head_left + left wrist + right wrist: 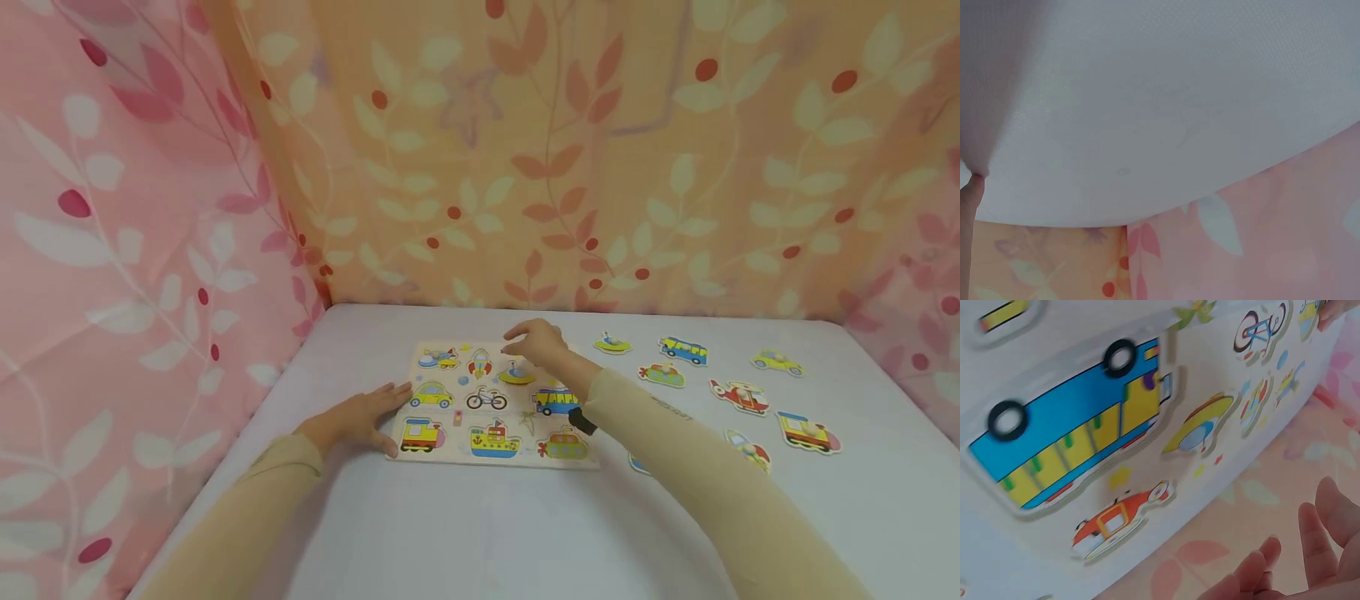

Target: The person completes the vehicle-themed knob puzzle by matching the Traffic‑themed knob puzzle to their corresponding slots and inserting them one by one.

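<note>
A wooden puzzle board (455, 452) with vehicle pictures in shaped recesses lies on the table. My left hand (360, 417) rests at its left edge, fingers spread and thumb at the lower left corner. Above the board's upper right part hovers my right hand (540, 342), its fingers loosely bent and apart, holding nothing. The right wrist view shows the bus picture (1079, 425), flying saucer picture (1200, 428) and helicopter picture (1116, 522) near those fingertips (1329, 494). In the left wrist view only one finger (969, 206) of my left hand appears.
Several loose pieces lie right of the board, among them a flying saucer (612, 343), bus (683, 351), submarine (662, 375), helicopter (740, 397), car (777, 362), train (808, 432) and rocket (748, 450). My right sleeve partly covers another piece (637, 463). Patterned curtains (480, 167) enclose the table.
</note>
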Action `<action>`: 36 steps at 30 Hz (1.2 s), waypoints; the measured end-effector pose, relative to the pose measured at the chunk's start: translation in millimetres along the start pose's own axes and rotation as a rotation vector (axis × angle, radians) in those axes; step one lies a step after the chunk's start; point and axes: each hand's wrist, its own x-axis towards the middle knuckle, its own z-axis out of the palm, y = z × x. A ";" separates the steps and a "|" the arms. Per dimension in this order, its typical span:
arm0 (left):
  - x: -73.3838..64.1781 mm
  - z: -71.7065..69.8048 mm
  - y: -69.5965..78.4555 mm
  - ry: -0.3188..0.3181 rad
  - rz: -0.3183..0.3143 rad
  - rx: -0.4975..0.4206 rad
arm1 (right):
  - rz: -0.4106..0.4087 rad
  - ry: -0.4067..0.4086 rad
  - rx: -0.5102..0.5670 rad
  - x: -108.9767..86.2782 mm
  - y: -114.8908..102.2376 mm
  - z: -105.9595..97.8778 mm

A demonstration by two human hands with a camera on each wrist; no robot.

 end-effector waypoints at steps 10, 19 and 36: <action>0.5 3.2 -2.7 0.021 0.002 0.012 | -0.032 0.017 -0.015 -14.6 20.9 -31.1; 0.2 4.5 -6.0 0.022 0.024 0.015 | -0.025 0.023 0.070 -32.7 36.1 -56.1; 3.2 4.3 -4.2 0.007 0.018 0.019 | 0.004 0.003 0.109 -55.6 79.8 -104.3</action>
